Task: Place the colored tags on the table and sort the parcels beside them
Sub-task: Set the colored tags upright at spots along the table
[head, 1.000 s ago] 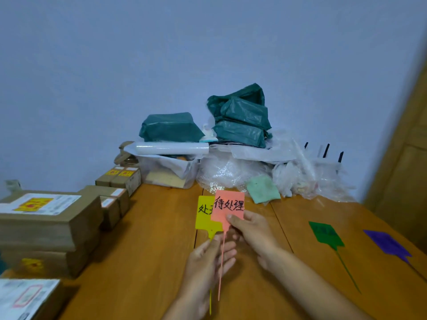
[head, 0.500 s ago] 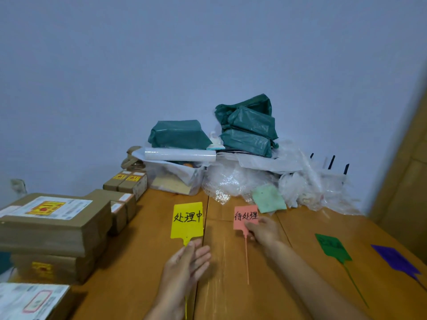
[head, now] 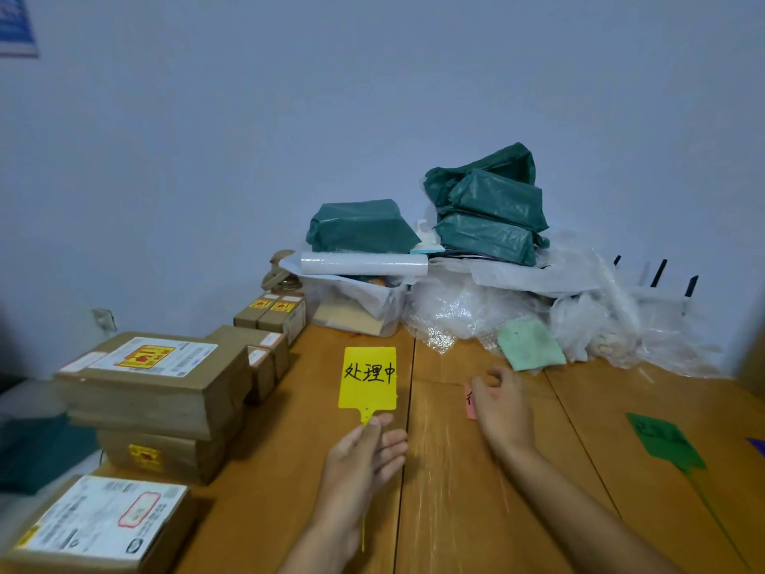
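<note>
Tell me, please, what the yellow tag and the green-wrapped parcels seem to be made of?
The yellow tag looks like thin, smooth plastic: flat, stiff, with a moulded stem, though coated card is possible. The green-wrapped parcels appear covered in glossy plastic film, judging by its wrinkles and sheen.

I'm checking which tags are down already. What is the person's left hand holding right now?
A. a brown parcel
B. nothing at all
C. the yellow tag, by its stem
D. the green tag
C: the left hand pinches the stem of the yellow tag, while the green tag lies on the table untouched.
</note>
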Demonstrator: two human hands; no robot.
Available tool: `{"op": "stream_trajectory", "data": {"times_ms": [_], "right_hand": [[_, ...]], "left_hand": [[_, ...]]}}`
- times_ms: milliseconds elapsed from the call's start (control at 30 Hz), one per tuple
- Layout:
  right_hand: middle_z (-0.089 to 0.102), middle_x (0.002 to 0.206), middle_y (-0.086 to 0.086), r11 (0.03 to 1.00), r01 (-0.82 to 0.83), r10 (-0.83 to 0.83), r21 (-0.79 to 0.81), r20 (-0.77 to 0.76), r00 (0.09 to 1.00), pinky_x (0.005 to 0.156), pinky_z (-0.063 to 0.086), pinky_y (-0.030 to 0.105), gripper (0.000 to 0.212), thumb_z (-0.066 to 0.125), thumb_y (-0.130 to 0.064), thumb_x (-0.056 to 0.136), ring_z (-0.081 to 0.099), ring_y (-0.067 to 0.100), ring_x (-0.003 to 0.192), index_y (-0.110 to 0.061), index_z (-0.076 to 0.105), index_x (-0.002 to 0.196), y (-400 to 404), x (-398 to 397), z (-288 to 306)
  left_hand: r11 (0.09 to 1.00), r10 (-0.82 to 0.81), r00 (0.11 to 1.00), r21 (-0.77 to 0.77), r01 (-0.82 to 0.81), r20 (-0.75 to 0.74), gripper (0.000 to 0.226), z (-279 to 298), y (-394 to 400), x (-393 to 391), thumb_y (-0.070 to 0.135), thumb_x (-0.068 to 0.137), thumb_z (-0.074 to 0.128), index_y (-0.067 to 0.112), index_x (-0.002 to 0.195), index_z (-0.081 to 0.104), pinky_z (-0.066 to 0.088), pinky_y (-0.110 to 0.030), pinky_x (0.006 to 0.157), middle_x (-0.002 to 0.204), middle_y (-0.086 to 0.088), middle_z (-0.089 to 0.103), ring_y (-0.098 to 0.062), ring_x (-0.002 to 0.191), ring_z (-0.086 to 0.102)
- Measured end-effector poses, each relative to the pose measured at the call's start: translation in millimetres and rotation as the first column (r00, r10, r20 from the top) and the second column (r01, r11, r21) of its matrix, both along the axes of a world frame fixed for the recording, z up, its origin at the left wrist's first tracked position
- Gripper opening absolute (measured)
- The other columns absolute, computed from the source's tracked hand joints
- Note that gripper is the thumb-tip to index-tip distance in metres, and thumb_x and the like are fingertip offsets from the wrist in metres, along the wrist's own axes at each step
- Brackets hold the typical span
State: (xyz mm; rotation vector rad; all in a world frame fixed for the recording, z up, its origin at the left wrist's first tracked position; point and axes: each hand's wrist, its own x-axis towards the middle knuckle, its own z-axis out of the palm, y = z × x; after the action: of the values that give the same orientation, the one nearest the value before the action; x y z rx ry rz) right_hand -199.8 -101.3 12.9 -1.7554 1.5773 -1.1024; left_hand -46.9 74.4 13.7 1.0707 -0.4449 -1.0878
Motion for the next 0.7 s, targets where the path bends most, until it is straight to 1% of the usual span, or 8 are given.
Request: {"op": "stream_trajectory", "data": {"times_ms": [33, 100, 167, 333, 433, 567, 633, 700], "right_hand": [[0.071, 0.106, -0.004, 0.980, -0.155, 0.130, 0.121, 0.195, 0.972, 0.076, 0.055, 0.036, 0.041, 0.060, -0.047, 0.090, 0.065, 0.016, 0.087, -0.017, 0.067, 0.117, 16, 14, 13], [0.070, 0.084, -0.001, 0.821, -0.484, 0.311, 0.304, 0.473, 0.824, 0.055, 0.047, 0.024, 0.023, 0.066, -0.037, 0.092, 0.058, 0.012, 0.065, -0.015, 0.070, 0.100, 44, 41, 27], [0.066, 0.078, 0.005, 0.745, -0.582, 0.374, 0.327, 0.517, 0.770, 0.052, 0.044, 0.020, 0.015, 0.072, -0.021, 0.089, 0.056, 0.009, 0.058, -0.010, 0.073, 0.100, 59, 63, 28], [0.067, 0.070, 0.006, 0.805, -0.510, 0.248, 0.305, 0.607, 0.755, 0.048, 0.046, 0.014, 0.019, 0.075, -0.010, 0.087, 0.056, 0.005, 0.048, -0.010, 0.071, 0.105, 48, 96, 25], [0.067, 0.069, 0.006, 0.833, -0.455, 0.171, 0.314, 0.636, 0.752, 0.049, 0.049, 0.014, 0.017, 0.075, -0.006, 0.088, 0.057, 0.005, 0.048, -0.009, 0.069, 0.104, 32, 112, 21], [0.069, 0.069, 0.005, 0.848, -0.372, 0.081, 0.378, 0.600, 0.796, 0.044, 0.050, 0.011, 0.020, 0.077, -0.004, 0.086, 0.060, 0.002, 0.042, -0.009, 0.069, 0.104, 8, 134, 3], [0.068, 0.071, 0.005, 0.840, -0.346, 0.056, 0.418, 0.567, 0.822, 0.042, 0.050, 0.011, 0.021, 0.077, -0.002, 0.085, 0.061, 0.002, 0.041, -0.008, 0.070, 0.104, -3, 144, -10], [0.068, 0.071, 0.005, 0.849, -0.293, 0.046, 0.440, 0.490, 0.870, 0.048, 0.054, 0.018, 0.020, 0.078, -0.001, 0.083, 0.063, 0.008, 0.048, -0.003, 0.072, 0.102, -10, 152, -24]], "left_hand": [[1.000, -0.003, 1.000, -0.006, 0.003, 0.001, 0.026, 0, 1, 0, 0.028, 0.105, 0.055, 0.010, 0.113, 0.073, 0.062, -0.021, 0.067, 0.089, -0.008, 0.084, -0.015, 0.082, 0.081], [1.000, -0.021, 1.000, -0.009, 0.021, 0.002, 0.027, 1, 3, -2, 0.025, 0.106, 0.054, 0.008, 0.115, 0.072, 0.064, -0.022, 0.069, 0.088, -0.008, 0.083, -0.015, 0.082, 0.080], [0.999, -0.034, 0.999, -0.006, 0.034, 0.005, 0.027, 0, 5, -1, 0.024, 0.106, 0.053, 0.006, 0.115, 0.072, 0.064, -0.023, 0.071, 0.087, -0.009, 0.083, -0.015, 0.081, 0.078], [0.999, 0.009, 0.998, 0.041, -0.011, 0.057, 0.028, -5, 21, 18, 0.026, 0.106, 0.053, 0.005, 0.110, 0.072, 0.062, -0.023, 0.063, 0.078, -0.009, 0.078, -0.015, 0.066, 0.073], [0.992, 0.021, 0.990, 0.122, -0.039, 0.141, 0.033, -10, 35, 33, 0.027, 0.108, 0.050, 0.001, 0.106, 0.071, 0.054, -0.020, 0.049, 0.065, -0.006, 0.071, -0.012, 0.049, 0.062], [0.974, -0.010, 0.944, 0.219, -0.066, 0.329, 0.027, -15, 55, 50, 0.013, 0.106, 0.050, 0.002, 0.096, 0.072, 0.031, -0.018, 0.034, 0.056, -0.003, 0.068, -0.008, 0.032, 0.042], [0.971, -0.020, 0.934, 0.230, -0.067, 0.358, 0.028, -14, 67, 55, 0.010, 0.105, 0.048, 0.005, 0.091, 0.072, 0.027, -0.017, 0.032, 0.054, -0.001, 0.067, -0.007, 0.029, 0.037], [0.966, -0.032, 0.929, 0.250, -0.066, 0.369, 0.029, -12, 79, 58, 0.013, 0.106, 0.049, 0.009, 0.090, 0.074, 0.029, -0.018, 0.034, 0.055, 0.000, 0.068, -0.007, 0.031, 0.037]]}}
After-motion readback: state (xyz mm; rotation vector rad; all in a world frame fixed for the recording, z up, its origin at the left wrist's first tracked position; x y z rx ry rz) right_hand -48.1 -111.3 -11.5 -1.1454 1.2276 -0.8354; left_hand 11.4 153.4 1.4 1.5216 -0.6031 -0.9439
